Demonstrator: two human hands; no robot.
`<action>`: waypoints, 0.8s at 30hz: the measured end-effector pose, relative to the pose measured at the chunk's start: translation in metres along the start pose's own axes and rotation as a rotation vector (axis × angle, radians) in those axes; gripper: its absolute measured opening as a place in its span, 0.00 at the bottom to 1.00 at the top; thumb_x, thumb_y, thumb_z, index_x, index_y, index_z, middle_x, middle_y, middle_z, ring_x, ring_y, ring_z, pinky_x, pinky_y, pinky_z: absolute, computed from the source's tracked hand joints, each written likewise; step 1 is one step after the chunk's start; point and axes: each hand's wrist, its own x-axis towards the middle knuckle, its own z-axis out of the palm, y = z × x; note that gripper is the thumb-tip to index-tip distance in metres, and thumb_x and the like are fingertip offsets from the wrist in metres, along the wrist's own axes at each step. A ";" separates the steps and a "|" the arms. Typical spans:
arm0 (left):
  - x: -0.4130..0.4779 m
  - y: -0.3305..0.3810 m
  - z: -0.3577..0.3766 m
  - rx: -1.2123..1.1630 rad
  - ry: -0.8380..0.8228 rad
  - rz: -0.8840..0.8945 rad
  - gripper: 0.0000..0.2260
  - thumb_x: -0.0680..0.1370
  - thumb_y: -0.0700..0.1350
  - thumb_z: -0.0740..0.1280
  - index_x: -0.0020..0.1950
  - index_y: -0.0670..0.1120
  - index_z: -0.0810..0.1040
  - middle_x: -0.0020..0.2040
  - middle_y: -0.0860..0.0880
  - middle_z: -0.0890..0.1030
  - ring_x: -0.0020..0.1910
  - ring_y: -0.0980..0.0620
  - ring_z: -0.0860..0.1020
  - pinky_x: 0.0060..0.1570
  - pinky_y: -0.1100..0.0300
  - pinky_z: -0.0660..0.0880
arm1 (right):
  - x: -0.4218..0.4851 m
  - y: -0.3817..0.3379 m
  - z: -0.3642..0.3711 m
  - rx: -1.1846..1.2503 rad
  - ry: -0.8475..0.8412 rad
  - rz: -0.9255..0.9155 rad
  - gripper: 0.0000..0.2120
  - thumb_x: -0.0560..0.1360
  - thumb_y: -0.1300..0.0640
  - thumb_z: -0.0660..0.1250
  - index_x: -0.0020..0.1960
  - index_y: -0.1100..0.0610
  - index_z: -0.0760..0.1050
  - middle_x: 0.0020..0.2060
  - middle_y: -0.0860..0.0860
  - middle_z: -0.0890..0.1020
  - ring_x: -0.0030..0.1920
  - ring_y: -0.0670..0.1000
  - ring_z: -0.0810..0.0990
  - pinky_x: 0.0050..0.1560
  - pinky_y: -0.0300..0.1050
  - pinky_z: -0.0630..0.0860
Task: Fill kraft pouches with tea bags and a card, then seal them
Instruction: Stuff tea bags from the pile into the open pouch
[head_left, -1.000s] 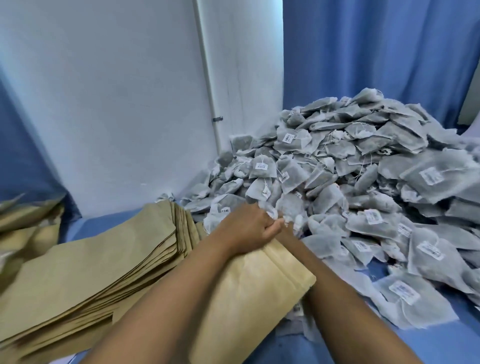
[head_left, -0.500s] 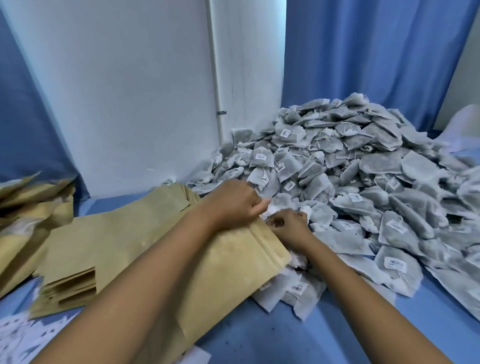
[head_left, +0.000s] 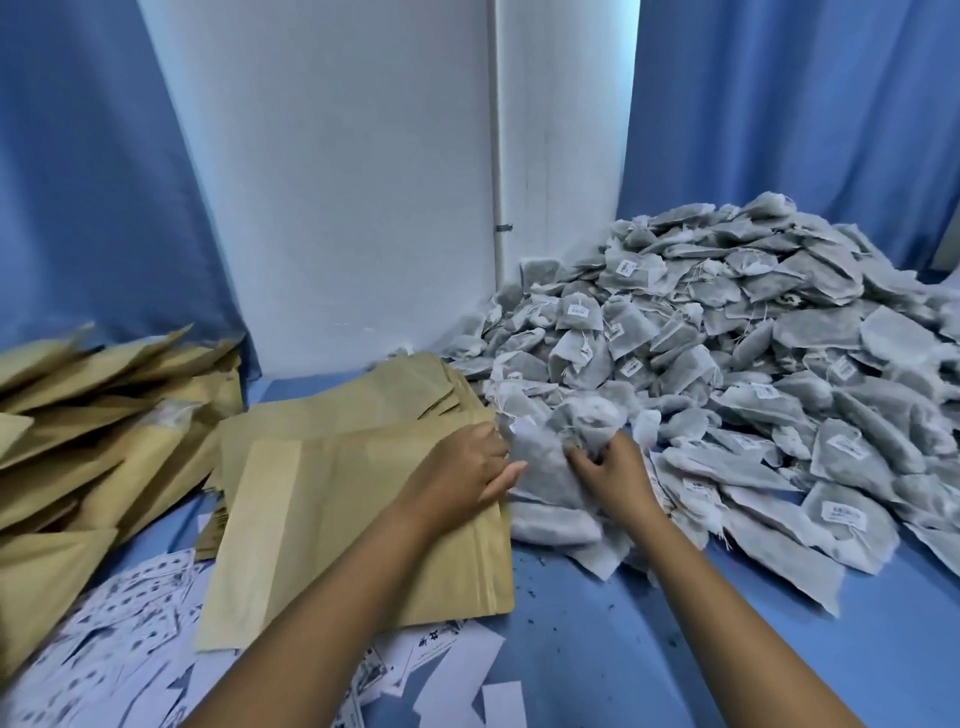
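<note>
A flat kraft pouch (head_left: 337, 519) lies in front of me on the blue surface, its mouth pointing right toward the tea bags. My left hand (head_left: 467, 467) grips the pouch at that mouth edge, fingers curled over the rim. My right hand (head_left: 610, 470) holds a bunch of grey tea bags (head_left: 561, 436) right at the pouch mouth. Whether any bags are inside the pouch is hidden. A big heap of tea bags (head_left: 753, 338) with small white tags fills the right side. White printed cards (head_left: 130, 629) lie scattered at the lower left.
A stack of flat kraft pouches (head_left: 410, 387) lies under and behind the one I hold. More kraft pouches (head_left: 78, 426) are piled at the far left. A white wall (head_left: 337, 182) and blue curtains (head_left: 779, 104) close off the back.
My view has shifted left and down, bringing the cards and left pouch pile into sight. My right hand has gathered a bunch of tea bags and brought it to the pouch mouth.
</note>
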 end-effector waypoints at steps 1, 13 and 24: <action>-0.003 0.001 0.003 -0.021 0.044 -0.049 0.17 0.79 0.44 0.63 0.32 0.40 0.76 0.31 0.47 0.73 0.34 0.48 0.70 0.35 0.60 0.62 | -0.005 -0.001 0.002 0.058 0.061 0.023 0.23 0.76 0.60 0.68 0.26 0.51 0.62 0.18 0.45 0.65 0.20 0.43 0.65 0.21 0.32 0.59; 0.000 0.010 0.003 -0.218 0.244 -0.259 0.17 0.77 0.43 0.59 0.34 0.35 0.78 0.32 0.41 0.76 0.33 0.43 0.72 0.36 0.51 0.73 | -0.048 -0.061 0.030 0.555 -0.115 0.410 0.08 0.78 0.60 0.64 0.42 0.60 0.68 0.32 0.54 0.72 0.30 0.47 0.73 0.28 0.38 0.71; 0.009 0.024 -0.008 -0.066 0.269 0.160 0.17 0.77 0.39 0.62 0.27 0.38 0.72 0.26 0.46 0.70 0.30 0.49 0.65 0.35 0.63 0.59 | -0.037 -0.079 0.044 0.081 -0.425 0.148 0.16 0.80 0.70 0.52 0.38 0.55 0.67 0.36 0.46 0.68 0.38 0.42 0.68 0.44 0.30 0.65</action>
